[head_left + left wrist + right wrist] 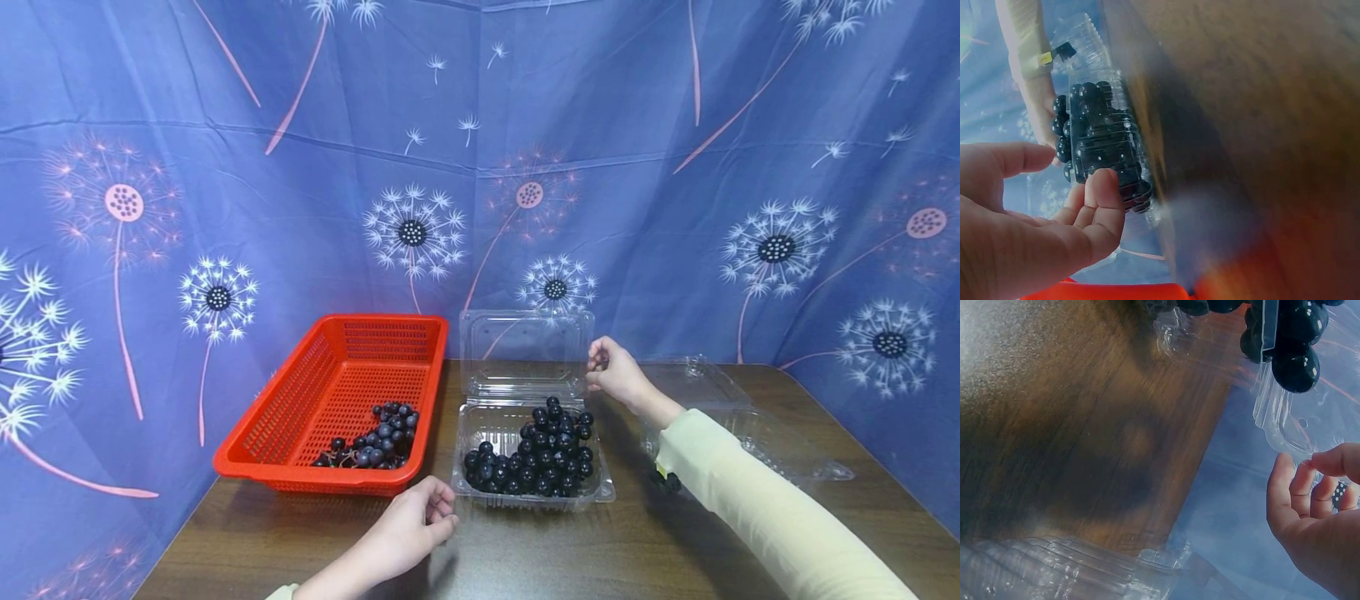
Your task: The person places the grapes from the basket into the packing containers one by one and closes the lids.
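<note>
In the head view, a clear plastic clamshell box (604, 488) stands mid-table holding a bunch of black grapes (551, 450). Its clear lid (525, 354) is raised at the back. My right hand (618, 375) is at the lid's right edge; in the right wrist view, thumb and fingertips pinch the lid's rim (1285, 434). My left hand (408, 529) is left of the box's front corner, holding nothing. Its fingers bend loosely, thumb apart. The left wrist view shows the left hand (1041, 219) in front of the box of grapes (1100, 131).
To the left, a red plastic basket (322, 477) contains more dark grapes (384, 437). Other clear plastic packaging (772, 442) lies on the right part of the wooden table (525, 554). A blue dandelion-print cloth (300, 225) hangs behind the table.
</note>
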A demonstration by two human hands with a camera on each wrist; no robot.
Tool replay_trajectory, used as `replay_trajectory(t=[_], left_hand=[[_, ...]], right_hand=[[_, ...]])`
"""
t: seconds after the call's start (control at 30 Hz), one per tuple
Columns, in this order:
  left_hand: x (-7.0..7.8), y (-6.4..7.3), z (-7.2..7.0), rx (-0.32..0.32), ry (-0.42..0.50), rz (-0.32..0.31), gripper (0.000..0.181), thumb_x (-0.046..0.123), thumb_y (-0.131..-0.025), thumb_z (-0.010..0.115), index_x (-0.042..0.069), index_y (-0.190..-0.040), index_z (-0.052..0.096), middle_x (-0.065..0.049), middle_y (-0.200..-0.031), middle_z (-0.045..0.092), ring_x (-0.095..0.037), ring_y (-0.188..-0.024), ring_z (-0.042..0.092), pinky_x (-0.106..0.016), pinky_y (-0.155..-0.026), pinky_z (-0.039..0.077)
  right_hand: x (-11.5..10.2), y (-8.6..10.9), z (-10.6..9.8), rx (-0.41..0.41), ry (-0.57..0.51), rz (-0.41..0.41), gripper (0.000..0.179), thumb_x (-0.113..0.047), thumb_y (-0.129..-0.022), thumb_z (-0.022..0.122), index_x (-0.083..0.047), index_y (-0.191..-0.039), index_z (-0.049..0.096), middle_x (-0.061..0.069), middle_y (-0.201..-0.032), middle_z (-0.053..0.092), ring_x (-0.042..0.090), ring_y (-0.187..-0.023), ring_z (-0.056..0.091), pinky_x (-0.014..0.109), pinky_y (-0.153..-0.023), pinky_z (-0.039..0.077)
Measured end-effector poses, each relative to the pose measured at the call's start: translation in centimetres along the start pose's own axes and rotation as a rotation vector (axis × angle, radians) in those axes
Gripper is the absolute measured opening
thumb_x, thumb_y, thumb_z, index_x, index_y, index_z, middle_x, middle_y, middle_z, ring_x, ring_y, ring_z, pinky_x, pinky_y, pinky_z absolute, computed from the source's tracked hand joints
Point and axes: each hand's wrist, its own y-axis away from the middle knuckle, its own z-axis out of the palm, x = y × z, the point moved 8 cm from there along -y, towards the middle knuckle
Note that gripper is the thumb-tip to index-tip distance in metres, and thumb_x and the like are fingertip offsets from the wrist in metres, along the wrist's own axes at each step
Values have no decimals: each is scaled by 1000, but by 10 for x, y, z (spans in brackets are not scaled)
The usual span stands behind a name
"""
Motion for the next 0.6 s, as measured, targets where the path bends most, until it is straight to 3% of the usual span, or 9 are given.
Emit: replay_trajectory(t=[0.13, 0.3, 0.43, 0.6], left_hand=[[-5, 1, 2, -10, 87, -52, 22, 7, -78, 64, -3, -95, 55, -2, -79, 58, -3, -67, 53, -19, -57, 45], [-12, 3, 5, -20, 244, -166, 25, 5, -81, 61, -7, -100, 52, -3, -81, 56, -11, -67, 54, -23, -49, 46], [-18, 3, 7, -20, 344, -223, 28, 5, -82, 58, -10, -104, 49, -5, -83, 55, -15, -70, 56, -28, -54, 49], [-24, 3, 13, -28, 497, -289, 34, 5, -81, 55, -11, -109, 44, -8, -86, 55, -15, -71, 57, -30, -57, 52]], right_hand=[[-4, 2, 0, -7, 25, 19, 33, 20, -72, 54, 4, -96, 39, 19, -89, 50, 15, -73, 49, 38, -66, 57], [-7, 6, 0, 0, 48, 5, 32, 20, -71, 55, 5, -96, 40, 18, -87, 50, 14, -71, 50, 37, -66, 57], [-3, 7, -1, 13, 71, -7, 32, 19, -71, 55, 6, -96, 40, 17, -87, 50, 11, -70, 51, 43, -69, 56], [-6, 10, -1, 12, 84, -18, 30, 19, -71, 57, 5, -94, 42, 18, -87, 52, 14, -71, 53, 38, -67, 56]])
